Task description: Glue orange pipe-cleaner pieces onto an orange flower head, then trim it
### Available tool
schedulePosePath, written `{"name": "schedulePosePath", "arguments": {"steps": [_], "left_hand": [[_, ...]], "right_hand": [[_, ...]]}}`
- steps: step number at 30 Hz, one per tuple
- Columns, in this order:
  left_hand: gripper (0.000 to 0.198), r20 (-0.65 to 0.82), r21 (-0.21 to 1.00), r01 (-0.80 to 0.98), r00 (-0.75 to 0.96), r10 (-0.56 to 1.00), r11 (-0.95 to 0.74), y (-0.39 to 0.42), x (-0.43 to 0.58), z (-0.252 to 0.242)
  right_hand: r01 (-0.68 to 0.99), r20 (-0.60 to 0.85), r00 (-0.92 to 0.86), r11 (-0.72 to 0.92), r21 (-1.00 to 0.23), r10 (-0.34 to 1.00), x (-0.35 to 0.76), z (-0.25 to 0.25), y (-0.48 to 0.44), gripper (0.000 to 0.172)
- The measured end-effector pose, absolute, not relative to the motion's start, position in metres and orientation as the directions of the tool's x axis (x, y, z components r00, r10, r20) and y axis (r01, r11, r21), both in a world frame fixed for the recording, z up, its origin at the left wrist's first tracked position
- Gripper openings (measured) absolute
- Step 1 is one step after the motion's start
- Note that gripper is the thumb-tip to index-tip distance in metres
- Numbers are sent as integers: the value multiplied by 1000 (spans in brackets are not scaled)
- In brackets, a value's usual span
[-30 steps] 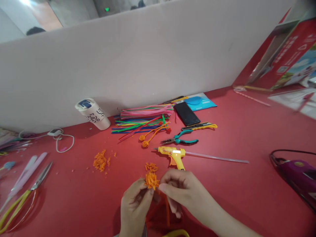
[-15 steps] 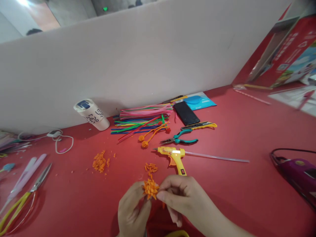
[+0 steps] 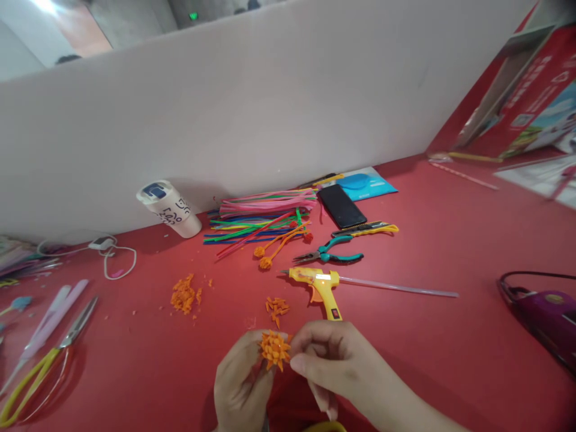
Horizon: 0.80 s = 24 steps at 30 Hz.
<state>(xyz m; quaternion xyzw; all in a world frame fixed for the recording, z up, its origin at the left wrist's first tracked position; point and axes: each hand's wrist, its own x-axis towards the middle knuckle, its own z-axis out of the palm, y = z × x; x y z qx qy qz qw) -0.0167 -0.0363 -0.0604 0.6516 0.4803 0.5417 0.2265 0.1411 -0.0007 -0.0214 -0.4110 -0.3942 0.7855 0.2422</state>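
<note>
A small orange pipe-cleaner flower (image 3: pixel 275 350) is pinched between both my hands low in the middle of the view. My left hand (image 3: pixel 240 387) grips it from below and the left, fingers closed. My right hand (image 3: pixel 330 360) pinches it from the right with thumb and forefinger. Its stem is hidden behind my hands. Just beyond lie a few loose orange petal bits (image 3: pixel 276 306) and a yellow hot glue gun (image 3: pixel 320 284) with a clear glue stick sticking out to the right.
On the red table (image 3: pixel 427 252): teal pliers (image 3: pixel 330 254), a black phone (image 3: pixel 341 206), a bundle of coloured pipe cleaners (image 3: pixel 261 219), a heap of orange scraps (image 3: pixel 183 294), a white cup on its side (image 3: pixel 169 207), scissors (image 3: pixel 42 360) at left, a purple device (image 3: pixel 546 309) at right, a white partition behind.
Both hands with the orange flower have sunk slightly lower toward me and the flower has turned a little between the fingers. Nothing on the table has moved.
</note>
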Motion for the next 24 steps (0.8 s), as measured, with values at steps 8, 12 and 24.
{"name": "schedulePosePath", "arguments": {"steps": [8, 12, 24], "left_hand": [[32, 551, 747, 425, 34, 834, -511, -35, -21, -60], [32, 567, 726, 434, 60, 821, -533, -37, -23, -63], [31, 599, 696, 429, 97, 795, -576, -37, -24, -63]], "right_hand": [[-35, -490, -536, -598, -801, 688, 139, -14, -2, 31], [-19, -502, -534, -603, -798, 681, 139, -13, -4, 32], [-22, -467, -551, -572, -820, 691, 138, -19, -6, 33]]}}
